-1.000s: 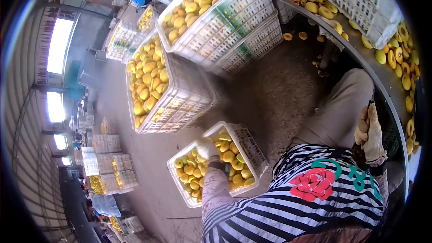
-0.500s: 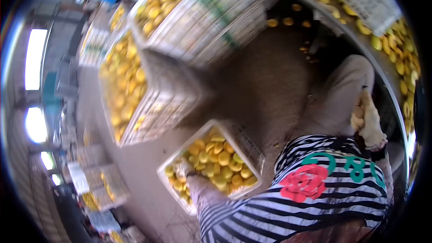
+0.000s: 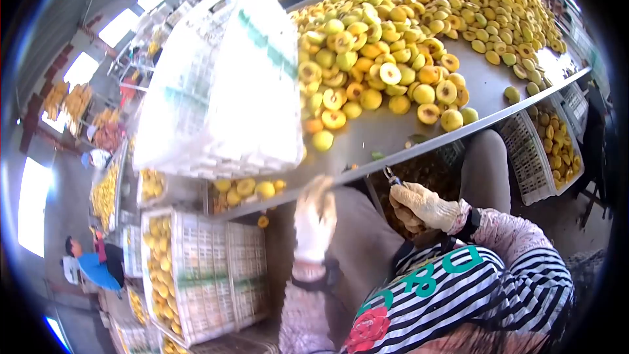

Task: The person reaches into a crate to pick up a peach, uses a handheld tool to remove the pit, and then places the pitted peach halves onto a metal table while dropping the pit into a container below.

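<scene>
My left hand (image 3: pixel 316 217), in a pale work glove, is raised at the near edge of the metal table (image 3: pixel 481 72). Its fingers point up and look stretched out, slightly blurred, with nothing visible in them. My right hand (image 3: pixel 424 208), also gloved, is closed around a small hand tool with a dark handle and a metal tip (image 3: pixel 391 176), just below the table edge. Halved yellow peaches (image 3: pixel 390 73) lie heaped on the table beyond both hands, many cut side up with brown centres.
A white plastic crate (image 3: pixel 219 85) stands at the table's left end. Stacked crates (image 3: pixel 216 275) of fruit are on the floor to my left, and another crate (image 3: pixel 534 164) is under the table at right. A person in blue (image 3: pixel 98 267) is at far left; another is behind the table.
My view has swung from the floor crates to the table. My left hand has left the fruit in a floor crate and come up to the table edge. The right hand still holds its tool.
</scene>
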Available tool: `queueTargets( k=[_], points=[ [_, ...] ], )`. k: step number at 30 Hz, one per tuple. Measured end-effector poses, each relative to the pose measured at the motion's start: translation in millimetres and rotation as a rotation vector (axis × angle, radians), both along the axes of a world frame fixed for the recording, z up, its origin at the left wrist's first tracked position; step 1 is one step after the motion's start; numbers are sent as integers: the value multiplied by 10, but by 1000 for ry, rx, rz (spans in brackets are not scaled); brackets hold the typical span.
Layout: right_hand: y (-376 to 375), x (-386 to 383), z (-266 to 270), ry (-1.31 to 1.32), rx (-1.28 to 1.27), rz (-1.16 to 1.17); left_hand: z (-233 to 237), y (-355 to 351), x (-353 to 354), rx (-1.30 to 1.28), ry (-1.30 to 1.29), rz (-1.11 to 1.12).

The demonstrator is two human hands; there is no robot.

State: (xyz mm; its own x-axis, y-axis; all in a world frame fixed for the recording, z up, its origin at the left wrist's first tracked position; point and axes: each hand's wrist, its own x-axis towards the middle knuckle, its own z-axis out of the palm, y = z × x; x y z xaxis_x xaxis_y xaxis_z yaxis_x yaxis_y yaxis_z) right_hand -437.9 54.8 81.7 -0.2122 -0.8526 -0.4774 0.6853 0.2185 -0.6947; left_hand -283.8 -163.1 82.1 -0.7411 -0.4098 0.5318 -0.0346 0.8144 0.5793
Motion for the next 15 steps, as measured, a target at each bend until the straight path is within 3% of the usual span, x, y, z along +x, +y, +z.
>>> queueTargets(
  k=[2,4,5,6,8,10,11,14,15],
  points=[
    [119,-148,61,-9,25,-75,-124,-366,-665,-196,-219,32],
    [238,-290,58,-37,8,-120,-395,-745,-1187,-152,-455,203],
    [310,-383,87,-50,-8,-96,-420,-773,-1398,-269,-522,290],
    [358,-444,70,-39,-26,-114,-498,-783,-1538,-169,-684,382],
    [413,-534,122,-21,32,-149,-449,-735,-1717,-317,-876,428],
    [457,-602,57,-1,-3,-99,-554,-828,-1721,-318,-805,317],
    [482,-618,20,7,-20,-73,-456,-741,-1660,-192,-714,228],
    [479,-628,-1,77,-79,17,-110,-261,-1422,1454,-169,-174],
    [446,-622,-45,84,-69,100,-49,-53,-1337,1606,-28,-348]
  ],
)
